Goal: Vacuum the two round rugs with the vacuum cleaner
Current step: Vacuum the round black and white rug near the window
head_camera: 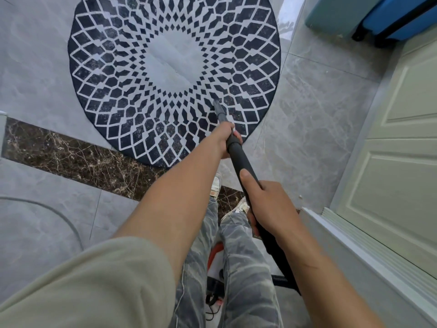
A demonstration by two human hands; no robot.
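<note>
Gripping the wand (pixel 239 159) with both hands, my left hand (pixel 227 140) curled round it ahead to steer, my right hand (pixel 267 204) wrapped round it behind to push, I have the nozzle (pixel 216 99) touching the rug (pixel 175 67) inside its near-right edge; no second rug shows.

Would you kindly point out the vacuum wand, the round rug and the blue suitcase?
vacuum wand (pixel 240 159): head view, dark tube.
round rug (pixel 172 55): head view, pale centre.
blue suitcase (pixel 402 3): head view, blue side.

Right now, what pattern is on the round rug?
Dark navy round rug with white diamond lattice ringing a plain grey centre; head view shows it best.
</note>
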